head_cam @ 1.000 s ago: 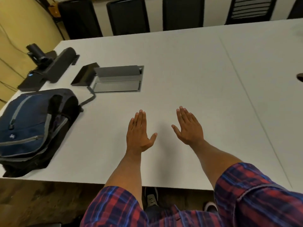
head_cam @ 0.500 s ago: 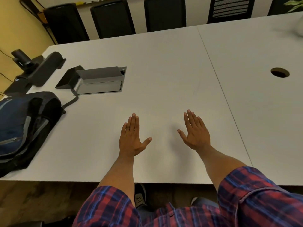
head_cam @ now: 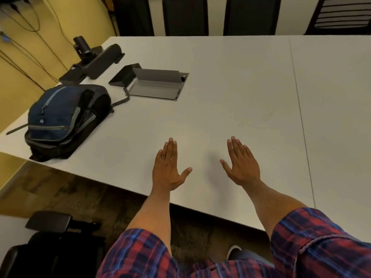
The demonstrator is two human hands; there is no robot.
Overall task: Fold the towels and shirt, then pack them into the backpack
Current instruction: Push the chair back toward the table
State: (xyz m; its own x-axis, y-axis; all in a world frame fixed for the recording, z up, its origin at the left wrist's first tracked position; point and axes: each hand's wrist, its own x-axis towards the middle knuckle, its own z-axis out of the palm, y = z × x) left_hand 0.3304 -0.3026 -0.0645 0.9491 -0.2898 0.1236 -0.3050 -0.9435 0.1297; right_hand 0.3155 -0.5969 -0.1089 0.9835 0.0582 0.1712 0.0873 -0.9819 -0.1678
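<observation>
A dark blue and black backpack [head_cam: 60, 119] lies on its side at the left corner of the white table [head_cam: 230, 87], its zippers closed. My left hand [head_cam: 167, 167] and my right hand [head_cam: 242, 163] are stretched out flat, palms down, side by side over the table's near edge. Both have straight fingers and hold nothing. The backpack is well to the left of my left hand. No towels or shirt are in view.
An open grey cable box [head_cam: 156, 85] is set into the table behind the backpack. A black camera and speaker bar [head_cam: 94, 57] stand at the far left corner. Black chairs [head_cam: 184, 15] line the far side. A black chair [head_cam: 46, 247] stands by me, lower left.
The view has swung left and tilted, so the whole backpack shows again and the table hole at right has left the frame. My hands stay flat and open, held the same way.
</observation>
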